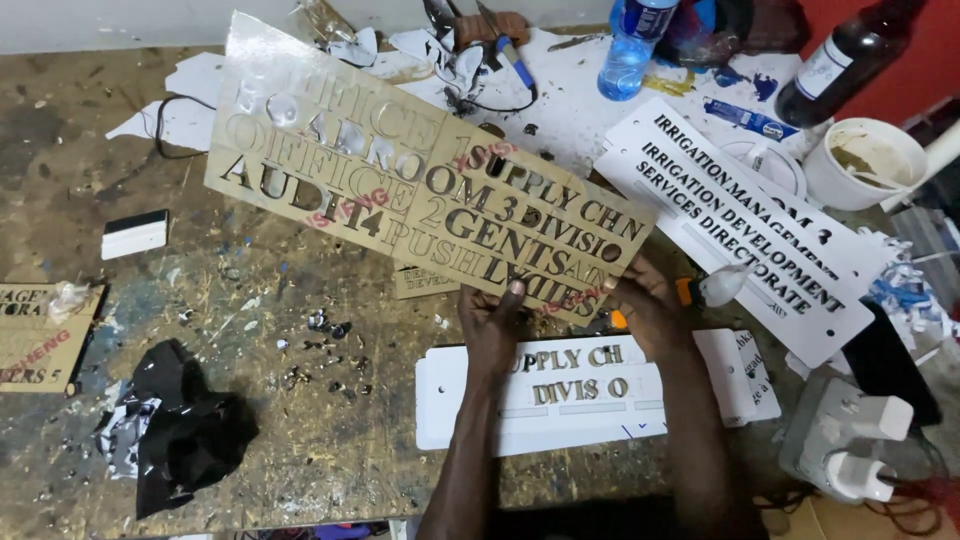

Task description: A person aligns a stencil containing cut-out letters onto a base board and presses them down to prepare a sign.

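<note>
Both hands hold up a large gold sheet (400,170) with letter shapes cut out of it, tilted above a worn wooden workbench (300,420). My left hand (495,325) grips the sheet's near edge, thumb on top. My right hand (645,300) pinches the same edge a little to the right. Under the hands lies a white sign plate (580,400) carrying several gold letters in two rows.
White lettered sign plates (760,230) lie at the right, beside a white cup (865,160), a dark bottle (845,60) and a clear plastic bottle (630,45). A power strip with plugs (850,445) sits at right front. Black scrap (185,425) and a small squeegee block (135,233) lie left.
</note>
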